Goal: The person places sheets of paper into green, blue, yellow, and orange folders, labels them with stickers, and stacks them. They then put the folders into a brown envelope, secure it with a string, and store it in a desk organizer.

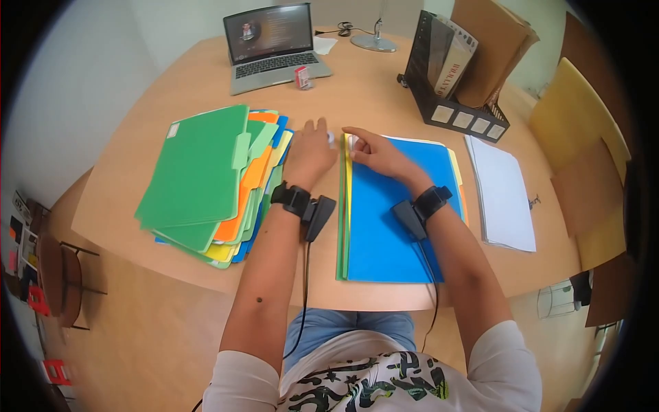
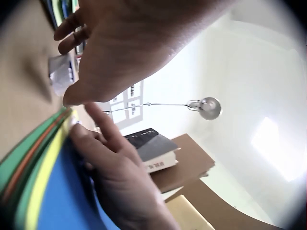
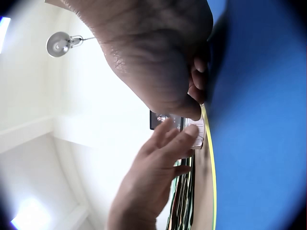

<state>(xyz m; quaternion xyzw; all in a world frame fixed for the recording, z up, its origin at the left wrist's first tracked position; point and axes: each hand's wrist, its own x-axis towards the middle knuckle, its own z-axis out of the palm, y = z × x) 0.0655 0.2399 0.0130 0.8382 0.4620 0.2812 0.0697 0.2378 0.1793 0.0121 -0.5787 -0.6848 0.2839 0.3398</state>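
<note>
Beside the folder pile's upper left corner is my left hand point(image 1: 311, 154), fingers spread from the thumb. A small white roll-like thing point(image 2: 61, 74) shows between its fingertips and thumb in the left wrist view, with a shadow on the table. My right hand point(image 1: 386, 159) is over the top left corner of the blue folder point(image 1: 395, 220), index finger reaching past the edge and thumb near the corner. A small white patch point(image 1: 352, 143) shows between thumb and index finger. Yellow and green folder edges point(image 2: 48, 177) stick out under the blue one.
At the left lies a fanned stack of folders, a green one point(image 1: 199, 165) on top. White papers point(image 1: 501, 192) lie at the right. Farther back stand a laptop point(image 1: 274, 48), a small red-and-white box point(image 1: 302, 77), a lamp base point(image 1: 373, 43) and a black file holder point(image 1: 439, 113).
</note>
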